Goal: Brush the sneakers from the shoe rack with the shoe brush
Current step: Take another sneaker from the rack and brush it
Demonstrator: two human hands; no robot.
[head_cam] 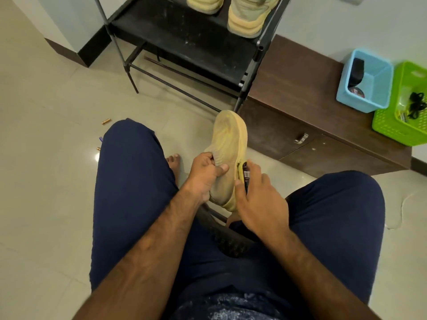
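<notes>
A tan sneaker is held between my knees, sole turned up and toe pointing away. My left hand grips its upper edge, thumb across the sole. My right hand holds a dark shoe brush whose bristles press against the sneaker's right side near the heel. Most of the brush is hidden under my fingers. Two more pale yellow sneakers stand on the black shoe rack ahead.
A low brown cabinet stands right of the rack, carrying a blue basket and a green basket. Small brass-coloured bits lie on the tiled floor at left. I sit on a dark chair.
</notes>
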